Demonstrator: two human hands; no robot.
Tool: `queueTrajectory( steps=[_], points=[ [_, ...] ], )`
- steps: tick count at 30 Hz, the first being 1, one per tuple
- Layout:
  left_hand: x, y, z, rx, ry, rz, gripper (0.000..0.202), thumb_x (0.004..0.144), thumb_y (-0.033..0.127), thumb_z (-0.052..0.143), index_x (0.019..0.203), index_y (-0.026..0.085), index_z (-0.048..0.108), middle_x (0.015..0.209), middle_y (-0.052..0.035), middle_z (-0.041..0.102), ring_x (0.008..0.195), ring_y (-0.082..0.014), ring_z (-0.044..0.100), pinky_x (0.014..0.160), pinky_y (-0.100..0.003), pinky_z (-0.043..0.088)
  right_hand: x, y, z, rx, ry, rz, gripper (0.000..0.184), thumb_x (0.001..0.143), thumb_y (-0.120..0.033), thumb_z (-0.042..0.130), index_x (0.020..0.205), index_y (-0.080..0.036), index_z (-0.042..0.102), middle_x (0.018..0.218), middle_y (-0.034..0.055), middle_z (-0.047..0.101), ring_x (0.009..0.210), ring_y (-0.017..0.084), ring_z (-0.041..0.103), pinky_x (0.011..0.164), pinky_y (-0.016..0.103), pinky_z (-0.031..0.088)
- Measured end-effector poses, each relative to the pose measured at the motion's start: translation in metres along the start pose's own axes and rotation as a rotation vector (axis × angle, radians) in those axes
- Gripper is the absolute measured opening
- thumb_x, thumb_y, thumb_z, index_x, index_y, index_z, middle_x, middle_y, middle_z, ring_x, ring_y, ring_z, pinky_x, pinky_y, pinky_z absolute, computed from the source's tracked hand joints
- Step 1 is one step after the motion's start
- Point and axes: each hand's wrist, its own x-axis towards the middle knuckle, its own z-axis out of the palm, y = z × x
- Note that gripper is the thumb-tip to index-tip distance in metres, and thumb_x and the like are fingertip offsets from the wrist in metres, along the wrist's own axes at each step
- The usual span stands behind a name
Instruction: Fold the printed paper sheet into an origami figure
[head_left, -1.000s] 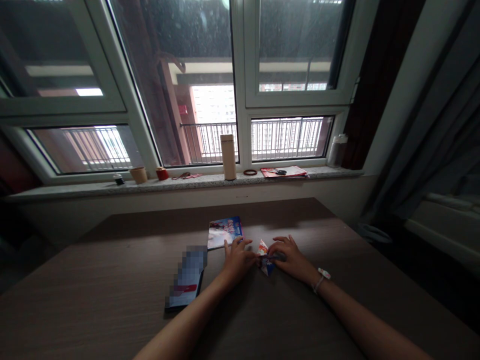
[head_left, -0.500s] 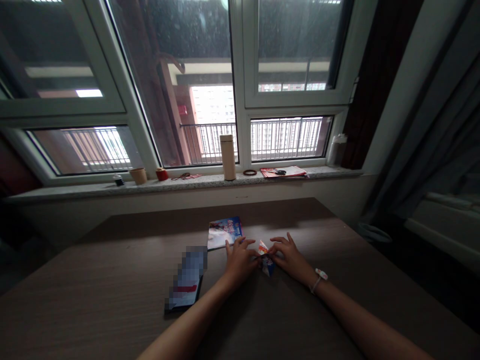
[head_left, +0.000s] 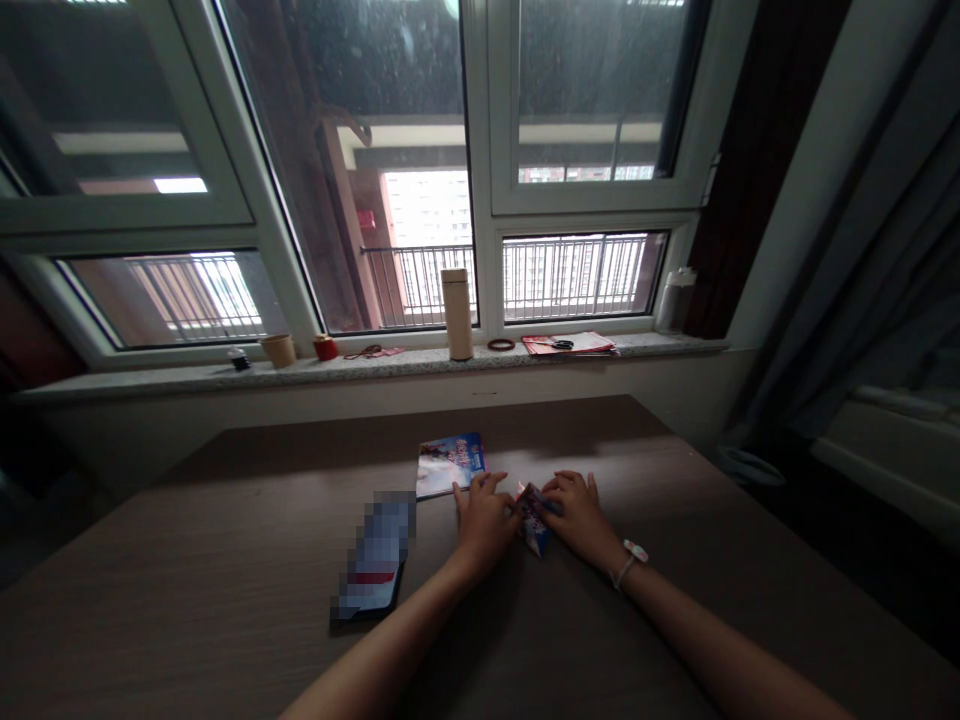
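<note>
A small piece of folded paper (head_left: 534, 530), printed in blue and pink, is held between my two hands just above or on the table. Its lower end comes to a point toward me. My left hand (head_left: 486, 520) pinches its left edge with thumb and finger, the other fingers raised. On the other side, my right hand (head_left: 581, 513) grips the upper right edge, its fingertips bent over the paper. A bracelet with a white ornament circles my right wrist. Behind my left fingers lies a square printed sheet or booklet (head_left: 448, 465) in blue and white.
A phone (head_left: 375, 560) with a blurred screen lies left of my left forearm on the brown table (head_left: 187, 560). Along the windowsill stand a beige bottle (head_left: 457, 315), a paper cup (head_left: 278, 350), a red spool (head_left: 325, 347), and papers (head_left: 592, 345) with scissors (head_left: 556, 344) on top.
The paper's orange-and-white upper flap has turned down, so more of the blue-pink side shows. My right hand has rolled inward over the paper; my left hand has barely moved.
</note>
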Motion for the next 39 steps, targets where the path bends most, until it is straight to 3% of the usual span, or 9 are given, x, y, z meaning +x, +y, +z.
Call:
queueTrajectory(
  steps=[6, 12, 15, 21, 30, 39],
  points=[
    [-0.002, 0.006, 0.001, 0.024, 0.021, -0.041, 0.011, 0.083, 0.030, 0.063, 0.083, 0.024, 0.072, 0.139, -0.0039, 0.050, 0.133, -0.0312, 0.033, 0.110, -0.067, 0.002, 0.001, -0.003, 0.004, -0.016, 0.006, 0.012, 0.017, 0.086, -0.029, 0.054, 0.091, -0.024, 0.070, 0.106, 0.0043, 0.066, 0.121, 0.028, 0.042, 0.111, 0.062, 0.005],
    [-0.001, 0.003, 0.007, -0.028, 0.054, -0.129, 0.011, 0.082, 0.031, 0.064, 0.085, 0.023, 0.070, 0.140, -0.0073, 0.049, 0.133, -0.0305, 0.034, 0.109, -0.066, 0.010, 0.002, -0.007, 0.007, -0.059, 0.004, 0.022, 0.017, 0.086, -0.027, 0.054, 0.090, -0.023, 0.070, 0.109, 0.0059, 0.065, 0.122, 0.029, 0.041, 0.110, 0.064, 0.004],
    [-0.001, 0.002, 0.007, -0.040, 0.042, -0.153, 0.012, 0.081, 0.032, 0.065, 0.091, 0.026, 0.070, 0.143, -0.0057, 0.046, 0.134, -0.0308, 0.033, 0.109, -0.066, 0.010, 0.002, -0.008, 0.008, -0.081, 0.008, 0.032, 0.017, 0.086, -0.026, 0.054, 0.091, -0.023, 0.069, 0.110, 0.0064, 0.065, 0.122, 0.030, 0.041, 0.109, 0.065, 0.004],
    [-0.001, 0.004, 0.006, -0.050, 0.027, -0.144, 0.007, 0.080, 0.031, 0.066, 0.081, 0.026, 0.070, 0.144, -0.0022, 0.046, 0.133, -0.0314, 0.032, 0.107, -0.068, 0.010, 0.001, -0.007, 0.011, -0.061, 0.015, 0.064, 0.016, 0.086, -0.027, 0.053, 0.091, -0.024, 0.068, 0.108, 0.0045, 0.065, 0.118, 0.028, 0.043, 0.109, 0.064, 0.006],
    [-0.001, 0.003, 0.005, -0.041, 0.007, -0.143, 0.006, 0.079, 0.031, 0.067, 0.082, 0.027, 0.069, 0.146, -0.0010, 0.044, 0.134, -0.0335, 0.030, 0.105, -0.070, 0.010, 0.002, -0.007, 0.012, -0.053, 0.042, 0.079, 0.014, 0.084, -0.031, 0.056, 0.088, -0.023, 0.067, 0.106, 0.0051, 0.064, 0.113, 0.028, 0.046, 0.108, 0.063, 0.009],
    [0.001, 0.002, 0.010, -0.084, -0.013, -0.177, 0.009, 0.078, 0.028, 0.065, 0.086, 0.027, 0.068, 0.147, -0.0003, 0.043, 0.134, -0.0323, 0.029, 0.107, -0.068, 0.005, 0.002, -0.009, 0.013, -0.026, -0.010, 0.140, 0.014, 0.081, -0.024, 0.053, 0.091, -0.023, 0.063, 0.110, 0.0069, 0.060, 0.113, 0.028, 0.045, 0.106, 0.060, 0.018]
  ],
)
